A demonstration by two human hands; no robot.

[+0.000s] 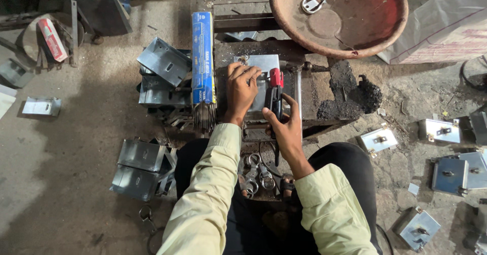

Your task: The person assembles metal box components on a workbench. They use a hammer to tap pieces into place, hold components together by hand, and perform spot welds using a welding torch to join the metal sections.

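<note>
- Right hand (286, 128): fingers closed round a red-and-black welding holder (275, 95), held upright just right of the steel plate (264, 77).
- Left hand (242, 87): fingers spread, pressing flat on that plate (no grasp).
- Plate: grey, flat sheet metal with a small fitting at its top edge, on the blackened work block (335, 98).
- Risk: fingers beside the holder tip could be burned; the unclamped plate may slip.
- Left of the plate: blue electrode box (202, 57).
</note>
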